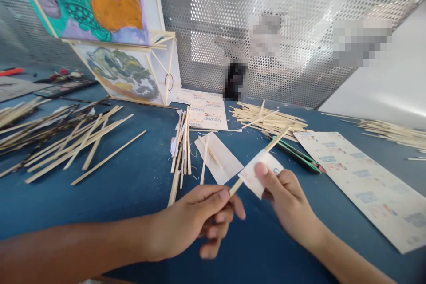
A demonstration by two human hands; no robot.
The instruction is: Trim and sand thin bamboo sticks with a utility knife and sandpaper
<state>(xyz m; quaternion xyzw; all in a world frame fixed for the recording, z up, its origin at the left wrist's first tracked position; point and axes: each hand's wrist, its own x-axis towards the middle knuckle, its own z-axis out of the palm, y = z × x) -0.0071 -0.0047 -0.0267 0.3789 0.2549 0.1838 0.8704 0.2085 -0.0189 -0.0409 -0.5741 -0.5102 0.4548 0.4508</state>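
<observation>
My left hand (213, 213) pinches the near end of a thin bamboo stick (278, 138) between thumb and fingers. Around the stick's middle my right hand (286, 191) presses a folded piece of sandpaper (255, 173), its printed white backing outward. The stick slants up and to the right, its far end sticking out beyond the paper. Just behind the hands lies a pale sheet (221, 159) with a small stick piece on it. A green and black utility knife (297, 154) rests on the table right of the stick.
Loose sticks (89, 142) spread across the left, with another bundle (269, 117) at the back. Printed sandpaper sheets lie at the back (209, 108) and right (366, 186). A stick-framed painted box (123, 71) stands back left, before a perforated metal screen (293, 44).
</observation>
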